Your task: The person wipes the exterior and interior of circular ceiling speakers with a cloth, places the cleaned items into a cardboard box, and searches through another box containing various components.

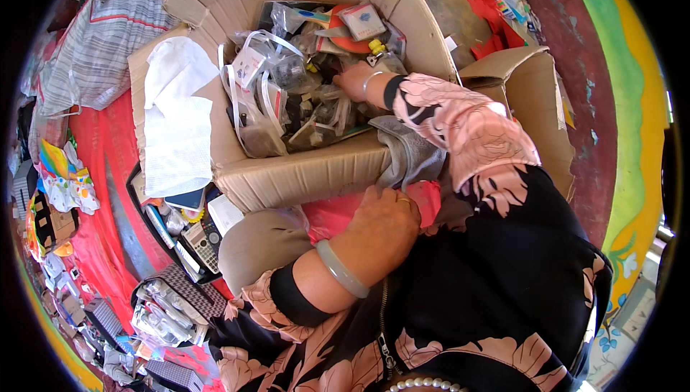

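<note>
Right hand (352, 81), upper centre: fingertips hidden among clear-bagged small goods (334, 110); cannot tell if gripping. Left hand (381, 223), below centre: fingers curled against pink plastic (332, 214); pinch not discernible. Bagged goods heaped inside open cardboard box (309, 176), upper centre. Grey cloth (404, 151) at its near-right corner. Keypad calculator (203, 247), lower left.

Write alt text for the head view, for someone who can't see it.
A person's right hand is among bagged small items in an open cardboard box; the left hand lies curled over pink plastic in front of it. A grey cloth drapes the box's near right corner, and red sheeting and packaged goods spread out on the left.
</note>
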`<control>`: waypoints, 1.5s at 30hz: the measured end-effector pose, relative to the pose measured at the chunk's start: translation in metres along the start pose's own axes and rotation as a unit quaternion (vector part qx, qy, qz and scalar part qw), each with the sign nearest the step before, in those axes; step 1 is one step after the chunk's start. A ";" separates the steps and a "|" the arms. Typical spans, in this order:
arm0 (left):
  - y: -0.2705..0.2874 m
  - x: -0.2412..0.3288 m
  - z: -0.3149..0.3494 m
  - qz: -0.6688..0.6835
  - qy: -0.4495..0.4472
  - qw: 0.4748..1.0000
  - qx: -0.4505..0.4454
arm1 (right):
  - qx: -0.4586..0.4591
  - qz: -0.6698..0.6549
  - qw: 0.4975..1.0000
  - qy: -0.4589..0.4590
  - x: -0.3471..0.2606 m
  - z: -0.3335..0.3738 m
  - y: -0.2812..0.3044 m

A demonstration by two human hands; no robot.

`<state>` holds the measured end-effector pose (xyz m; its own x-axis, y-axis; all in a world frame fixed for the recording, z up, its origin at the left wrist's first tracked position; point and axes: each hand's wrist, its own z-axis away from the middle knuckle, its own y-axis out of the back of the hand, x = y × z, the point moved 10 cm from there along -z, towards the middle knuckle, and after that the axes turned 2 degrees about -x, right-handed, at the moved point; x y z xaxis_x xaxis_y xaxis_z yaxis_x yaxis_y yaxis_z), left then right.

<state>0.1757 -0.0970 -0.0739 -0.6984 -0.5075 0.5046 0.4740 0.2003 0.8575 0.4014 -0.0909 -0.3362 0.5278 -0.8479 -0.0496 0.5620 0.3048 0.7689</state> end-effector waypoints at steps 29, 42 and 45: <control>0.000 0.010 0.001 0.006 -0.012 1.000 -0.028 | -0.218 0.007 0.966 0.139 0.009 0.080 -0.022; -0.006 -0.006 -0.002 -0.011 0.022 0.999 -0.025 | -0.136 -0.001 0.989 -0.054 0.058 -0.089 -0.080; -0.008 -0.005 -0.001 -0.021 0.020 0.999 -0.024 | -0.133 -0.057 0.989 -0.028 0.053 -0.084 -0.100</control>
<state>0.1764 -0.0965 -0.0831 -0.6968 -0.5470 0.4639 0.4708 0.1390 0.8712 0.4263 -0.1304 -0.4694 0.4194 -0.9038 -0.0853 0.7674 0.3028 0.5651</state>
